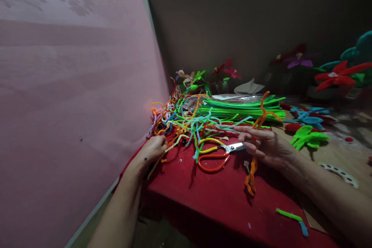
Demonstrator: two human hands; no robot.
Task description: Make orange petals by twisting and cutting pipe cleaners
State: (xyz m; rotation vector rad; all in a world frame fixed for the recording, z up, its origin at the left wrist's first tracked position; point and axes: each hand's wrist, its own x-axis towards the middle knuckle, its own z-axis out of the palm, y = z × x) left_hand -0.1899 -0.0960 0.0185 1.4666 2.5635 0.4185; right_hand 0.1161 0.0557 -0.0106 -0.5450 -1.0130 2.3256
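My left hand is closed at the table's left edge around a pale yellow pipe cleaner; one end reaches toward the pile and a tail hangs below the fist. My right hand pinches a bundle of twisted orange pipe cleaners, whose bent ends stick out above and below the fingers. Scissors with one yellow and one red-orange handle lie between the hands, blade tips partly hidden by my right fingers. A tangled heap of multicoloured pipe cleaners spreads beyond both hands.
Green pipe cleaners lie in clear plastic at the back. Finished pipe-cleaner flowers, including a red one, stand along the dark wall. A green leaf shape and white perforated ring lie right. A pink panel rises at left.
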